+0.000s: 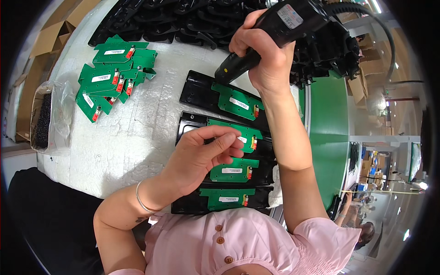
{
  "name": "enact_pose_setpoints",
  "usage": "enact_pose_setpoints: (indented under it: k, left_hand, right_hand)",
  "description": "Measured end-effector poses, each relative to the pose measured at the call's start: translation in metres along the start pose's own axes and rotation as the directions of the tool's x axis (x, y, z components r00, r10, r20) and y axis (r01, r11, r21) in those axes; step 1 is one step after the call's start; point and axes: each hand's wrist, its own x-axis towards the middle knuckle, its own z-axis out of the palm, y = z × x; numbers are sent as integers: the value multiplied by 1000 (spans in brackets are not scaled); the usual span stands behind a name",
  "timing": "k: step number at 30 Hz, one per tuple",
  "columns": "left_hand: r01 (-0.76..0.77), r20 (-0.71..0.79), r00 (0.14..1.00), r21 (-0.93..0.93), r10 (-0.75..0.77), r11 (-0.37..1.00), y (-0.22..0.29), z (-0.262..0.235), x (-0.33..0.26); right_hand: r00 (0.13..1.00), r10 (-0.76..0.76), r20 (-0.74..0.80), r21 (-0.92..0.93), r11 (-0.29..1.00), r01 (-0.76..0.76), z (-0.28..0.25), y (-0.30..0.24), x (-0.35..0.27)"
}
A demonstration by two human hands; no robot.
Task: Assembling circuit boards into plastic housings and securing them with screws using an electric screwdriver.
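In my right hand (266,55) is a black corded electric screwdriver (282,27), my fingers wrapped round its body. Its lower end is over the upper left corner of a green circuit board (236,101), which lies in a black plastic housing (195,91). My left hand (201,153) hovers over the housings just below, thumb and fingertips pinched together; what they hold, if anything, is too small to make out. Under it, a second circuit board (247,137) is partly hidden. Two more boards (233,170) (227,199) sit in black housings nearer my body.
Loose green circuit boards (101,78) with red parts are piled at the left. A bag-lined box (43,119) of tiny black pieces stands at the far left. Black plastic parts (183,20) are heaped along the back. The screwdriver's cable (392,46) loops to the right.
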Motion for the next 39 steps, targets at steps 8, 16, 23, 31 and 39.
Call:
enact_pose_setpoints:
  k: [8,16,23,31,39]
  left_hand:
    - [-50,-57,997,-54,47,997,6,-1,0]
    - [-79,-43,997,-252,71,965,4,-6,3]
    - [-29,58,997,-329,51,944,-1,-14,4]
    - [265,88,964,-330,-249,906,-10,15,1]
    - [319,225,931,-126,-287,939,-26,7,-8]
  right_hand:
    - [999,-26,21,13,1000,26,3,5,1]
    - [912,-290,291,378,910,169,-26,-88,-48]
    - [946,-156,286,293,954,68,-18,-112,-76]
    - [977,-202,66,273,946,177,-20,-82,-87]
    - [998,33,-52,292,956,-16,-24,-43,-97]
